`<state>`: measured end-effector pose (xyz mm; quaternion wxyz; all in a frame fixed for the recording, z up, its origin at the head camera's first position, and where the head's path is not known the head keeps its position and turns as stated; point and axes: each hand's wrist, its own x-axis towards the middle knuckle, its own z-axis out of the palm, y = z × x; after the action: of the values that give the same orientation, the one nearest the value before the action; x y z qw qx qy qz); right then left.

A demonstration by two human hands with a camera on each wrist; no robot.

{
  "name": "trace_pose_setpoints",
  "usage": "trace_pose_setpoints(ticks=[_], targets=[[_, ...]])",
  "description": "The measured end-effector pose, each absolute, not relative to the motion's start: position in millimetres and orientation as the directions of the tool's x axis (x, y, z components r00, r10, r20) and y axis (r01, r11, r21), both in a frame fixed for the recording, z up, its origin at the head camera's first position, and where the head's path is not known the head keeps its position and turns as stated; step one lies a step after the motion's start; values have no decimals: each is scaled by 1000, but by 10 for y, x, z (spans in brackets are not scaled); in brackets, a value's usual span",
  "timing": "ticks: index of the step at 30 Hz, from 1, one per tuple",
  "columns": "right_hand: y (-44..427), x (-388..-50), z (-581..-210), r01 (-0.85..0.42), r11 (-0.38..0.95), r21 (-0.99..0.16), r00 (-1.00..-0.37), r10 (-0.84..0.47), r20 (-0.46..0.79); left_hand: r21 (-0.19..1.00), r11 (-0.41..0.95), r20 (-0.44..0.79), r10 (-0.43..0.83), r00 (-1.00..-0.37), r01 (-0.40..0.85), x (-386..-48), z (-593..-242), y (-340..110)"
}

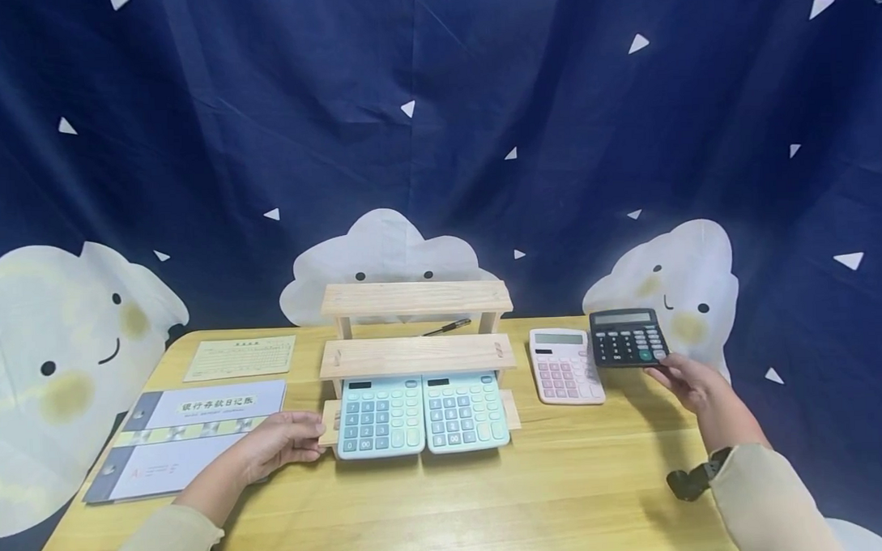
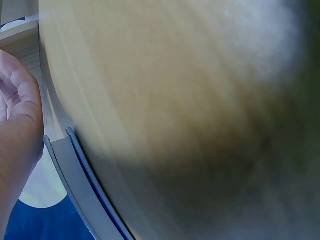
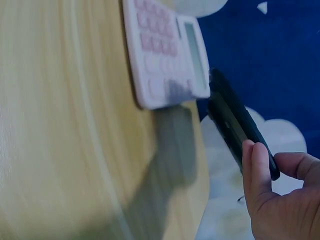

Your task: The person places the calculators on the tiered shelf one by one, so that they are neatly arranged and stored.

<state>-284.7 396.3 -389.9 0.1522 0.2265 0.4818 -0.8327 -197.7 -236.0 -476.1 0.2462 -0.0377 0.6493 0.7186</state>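
My right hand (image 1: 687, 383) pinches the lower right corner of a black calculator (image 1: 625, 338), which is held above the table; in the right wrist view the black calculator (image 3: 237, 122) is seen edge-on between thumb and fingers of the hand (image 3: 285, 200). Just left of it lies a pink and white calculator (image 1: 565, 367), also in the right wrist view (image 3: 160, 55). Two blue calculators (image 1: 380, 418) (image 1: 466, 412) rest side by side on the lowest step of a wooden rack (image 1: 418, 356). My left hand (image 1: 282, 446) grips that step's left end; the left wrist view shows the hand (image 2: 20, 110) with fingers curled.
At the left lie a ledger book (image 1: 191, 438) and, behind it, a yellowish printed form (image 1: 241, 358). A black pen (image 1: 448, 327) lies behind the rack's middle step. A dark blue curtain (image 1: 480, 144) with clouds hangs behind the wooden table (image 1: 551, 499).
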Motion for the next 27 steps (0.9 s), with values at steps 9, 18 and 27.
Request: trace_pose_setpoints(ticks=[9, 18, 27], targets=[[3626, -2737, -3751, 444, -504, -741, -883, -103, -459, 914, -39, -375, 304, -876, -404, -1975, -4766, -2371], [3320, -2576, -3581, 424, -550, -719, -902, -180, -393, 915, -37, -371, 317, -873, -402, -1966, -4773, -2373], [3063, -2360, -3376, 411, -605, -682, -911, -247, -330, 917, -54, -359, 325, -875, -396, -1975, -4783, -2380]])
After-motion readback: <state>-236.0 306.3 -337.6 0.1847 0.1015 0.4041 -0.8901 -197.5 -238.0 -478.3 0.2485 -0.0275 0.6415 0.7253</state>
